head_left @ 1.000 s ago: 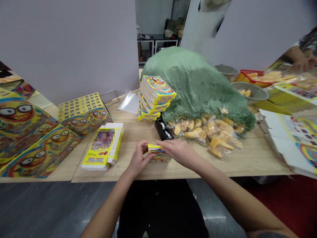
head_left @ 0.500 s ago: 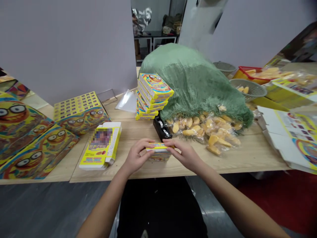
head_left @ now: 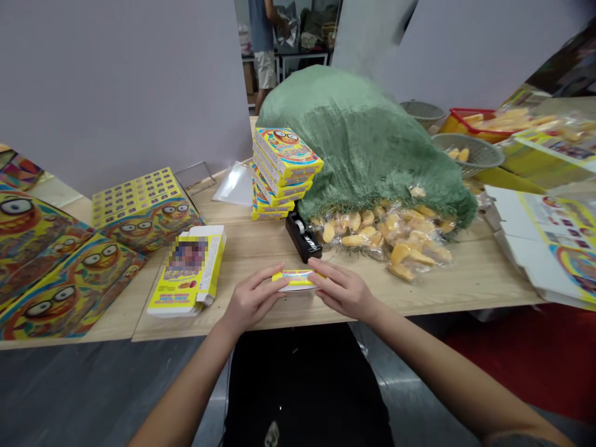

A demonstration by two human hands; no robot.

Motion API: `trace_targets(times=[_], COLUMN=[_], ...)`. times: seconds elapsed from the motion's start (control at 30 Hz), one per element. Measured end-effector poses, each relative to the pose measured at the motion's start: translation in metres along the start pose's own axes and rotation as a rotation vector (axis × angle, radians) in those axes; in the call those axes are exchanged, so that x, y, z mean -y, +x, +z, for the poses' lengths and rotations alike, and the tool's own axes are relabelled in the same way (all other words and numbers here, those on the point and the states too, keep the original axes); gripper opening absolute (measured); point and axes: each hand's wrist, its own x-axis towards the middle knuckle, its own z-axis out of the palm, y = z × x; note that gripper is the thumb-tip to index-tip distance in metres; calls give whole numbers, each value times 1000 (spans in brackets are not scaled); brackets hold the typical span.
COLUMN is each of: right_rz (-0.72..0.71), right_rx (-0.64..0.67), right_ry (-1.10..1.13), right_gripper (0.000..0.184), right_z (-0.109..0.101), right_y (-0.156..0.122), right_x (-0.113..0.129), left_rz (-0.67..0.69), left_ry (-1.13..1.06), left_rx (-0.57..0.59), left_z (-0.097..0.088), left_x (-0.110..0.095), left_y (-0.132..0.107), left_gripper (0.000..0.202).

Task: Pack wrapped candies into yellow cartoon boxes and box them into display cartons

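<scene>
Left hand (head_left: 251, 302) and right hand (head_left: 344, 290) pinch the small box (head_left: 295, 280) by its ends between fingertips; light, crushable card, best gripped at edges.

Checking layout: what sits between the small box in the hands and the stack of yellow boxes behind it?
In the head view, a black tape dispenser sits between the small box and the stack of boxes.

Two hands, left hand (head_left: 251, 301) and right hand (head_left: 347, 292). One small box (head_left: 294, 279) between them. One stack (head_left: 282, 174) of roughly six boxes, edges blurred. One tape dispenser (head_left: 303, 237). One green cloth (head_left: 367, 149). Two grey baskets (head_left: 468, 158). One red basket (head_left: 479, 118). One flat yellow box (head_left: 189, 273).
</scene>
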Motion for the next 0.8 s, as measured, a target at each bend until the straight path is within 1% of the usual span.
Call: trace_targets(times=[0.07,0.17,0.23,0.3,0.37,0.5,0.6,0.67,0.8], right_rz=[46,152,177,185,190,178,165,155,154], right_rx=[-33,-68,-76,-75,-70,-63,-65,-73,-74], right_ry=[22,86,100,99,100,102,108,107,96], right_gripper=[43,40,39,39,39,38,41,42,41], right_z=[4,10,12,13,13,12,12,12,12], right_y=[-3,-1,0,1,0,-2,-3,-4,-6], right_x=[1,2,2,1,0,1,1,1,2], left_rz=[-68,-191,-237,-254,-224,-106,-122,-98,31], left_ry=[-55,-115,-120,-114,-85,-23,-5,13,91], left_rx=[-3,27,62,79,70,45,99,117,102], left_z=[-3,-10,-14,-15,-15,-14,-17,-19,-15], left_x=[-2,-6,-8,-10,-11,-16,-20,-19,-12], left_y=[1,13,20,25,25,23,25,24,13], left_gripper=[33,26,23,20,21,28,26,28,37])
